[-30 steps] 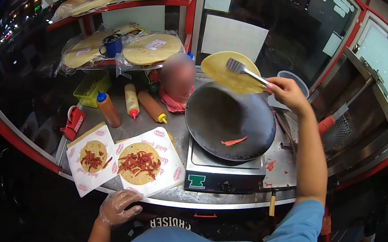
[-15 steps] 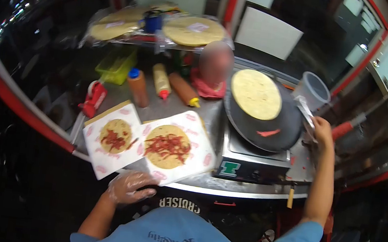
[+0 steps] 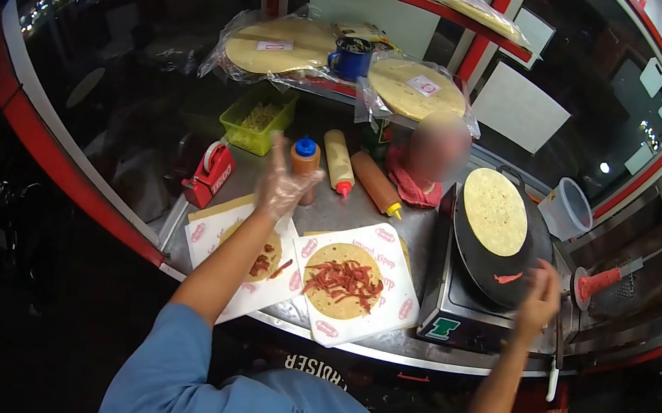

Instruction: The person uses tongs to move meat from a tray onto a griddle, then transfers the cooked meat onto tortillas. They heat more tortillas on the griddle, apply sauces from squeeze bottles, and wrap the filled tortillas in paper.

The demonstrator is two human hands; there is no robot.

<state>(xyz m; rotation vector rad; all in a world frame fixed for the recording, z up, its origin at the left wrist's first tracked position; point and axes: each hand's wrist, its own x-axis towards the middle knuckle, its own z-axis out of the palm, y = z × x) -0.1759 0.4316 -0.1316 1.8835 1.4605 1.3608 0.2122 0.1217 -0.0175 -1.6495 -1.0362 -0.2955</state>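
Note:
My left hand point(image 3: 283, 190), in a clear plastic glove, has its fingers spread beside the sauce bottle point(image 3: 304, 160) with a blue cap. Just beyond it is a green basket point(image 3: 244, 135) of pale shredded vegetable. Under my left forearm lies a flatbread point(image 3: 280, 247) with meat strips, partly hidden. Another flatbread point(image 3: 324, 300) topped with meat strips point(image 3: 354, 283) rests on printed paper point(image 3: 384, 247). My bare right hand point(image 3: 538, 301), slightly blurred, hovers at the griddle's near right edge with loose fingers and nothing visible in them. A plain flatbread point(image 3: 495, 211) lies on the black griddle point(image 3: 467, 254).
Two squeeze bottles, one cream point(image 3: 338, 162) and one brown point(image 3: 376, 183), lie near a red tape dispenser point(image 3: 210, 174). A clear bucket point(image 3: 566, 208) stands behind the griddle. A knife point(image 3: 555, 365) sits at the right counter edge. Bagged flatbreads point(image 3: 417, 91) rest on the shelf.
My left hand has moved from the counter's front edge up to the blue-capped bottle. My right hand has let go of the metal tongs and come back toward me. The view has shifted.

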